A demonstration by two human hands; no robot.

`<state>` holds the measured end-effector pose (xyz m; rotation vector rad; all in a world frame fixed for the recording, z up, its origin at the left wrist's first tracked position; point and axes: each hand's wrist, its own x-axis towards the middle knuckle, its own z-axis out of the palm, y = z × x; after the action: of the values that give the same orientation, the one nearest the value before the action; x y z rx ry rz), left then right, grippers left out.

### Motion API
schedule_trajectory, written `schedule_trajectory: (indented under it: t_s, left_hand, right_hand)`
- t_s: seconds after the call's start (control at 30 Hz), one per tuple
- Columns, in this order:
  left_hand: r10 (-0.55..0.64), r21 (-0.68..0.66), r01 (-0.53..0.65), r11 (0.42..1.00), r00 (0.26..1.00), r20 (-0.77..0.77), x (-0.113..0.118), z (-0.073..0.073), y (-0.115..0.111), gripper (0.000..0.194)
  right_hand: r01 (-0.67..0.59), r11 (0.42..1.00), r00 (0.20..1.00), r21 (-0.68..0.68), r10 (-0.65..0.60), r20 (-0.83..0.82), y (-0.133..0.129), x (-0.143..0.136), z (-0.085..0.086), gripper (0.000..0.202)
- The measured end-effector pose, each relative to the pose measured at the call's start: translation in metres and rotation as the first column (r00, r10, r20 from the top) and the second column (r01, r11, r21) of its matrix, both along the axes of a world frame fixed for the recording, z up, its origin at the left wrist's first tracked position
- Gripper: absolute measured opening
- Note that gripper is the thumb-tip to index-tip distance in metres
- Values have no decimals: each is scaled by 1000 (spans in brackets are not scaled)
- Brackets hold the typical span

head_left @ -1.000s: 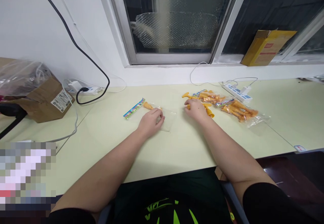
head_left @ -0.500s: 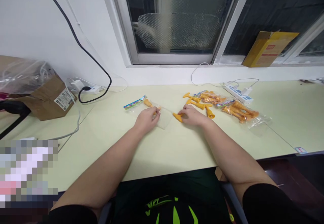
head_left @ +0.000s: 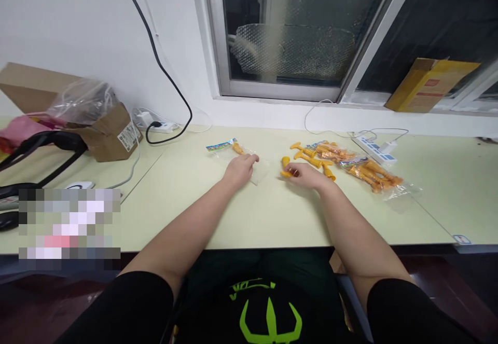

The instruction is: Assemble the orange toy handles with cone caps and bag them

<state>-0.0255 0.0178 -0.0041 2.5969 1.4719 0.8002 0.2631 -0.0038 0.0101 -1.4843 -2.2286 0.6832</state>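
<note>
My left hand (head_left: 240, 170) rests over a clear plastic bag (head_left: 260, 174) with a colourful header strip, its fingers closed on the bag, though the fingertips are partly hidden. An orange plastic toy piece (head_left: 237, 148) shows inside the bag near the strip. To the right, my right hand (head_left: 305, 175) pinches an orange toy piece (head_left: 287, 173) with a narrow end pointing left. Another orange part (head_left: 286, 161) shows just above it; whether the two are joined I cannot tell. Several loose orange pieces (head_left: 309, 159) lie just beyond my right hand.
Filled bags of orange pieces (head_left: 371, 174) lie farther right on the pale table (head_left: 268, 219). Behind them is a white power strip (head_left: 375, 149) with cables. An opened cardboard box (head_left: 112, 134) and a black cable (head_left: 171, 82) are at left. A yellow carton (head_left: 428, 84) leans against the window.
The view has shifted left, showing more of the cardboard box. My right hand's toy piece has turned, and a second orange part shows above it. My left hand has slid over the bag.
</note>
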Motion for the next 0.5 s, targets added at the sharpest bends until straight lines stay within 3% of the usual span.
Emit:
schedule_trajectory:
  t_s: [0.07, 0.17, 0.27, 0.5]
  left_hand:
    - [19, -24, -19, 1000, 1000, -19, 3, 1, 2, 32]
    - [50, -40, -50, 998, 999, -10, 9, 2, 3, 32]
    - [43, -19, -42, 999, 998, 46, 12, 0, 2, 33]
    - [-21, 66, 9, 998, 984, 176, 7, -4, -4, 32]
  right_hand:
    - [-21, 999, 953, -31, 11, -302, 4, 1, 1, 19]
    - [-75, 995, 786, -70, 16, -619, 8, -3, -1, 15]
    - [-81, 995, 728, -56, 21, -685, 9, -12, -7, 16]
    - [-94, 993, 714, -66, 21, -700, 5, -30, -11, 16]
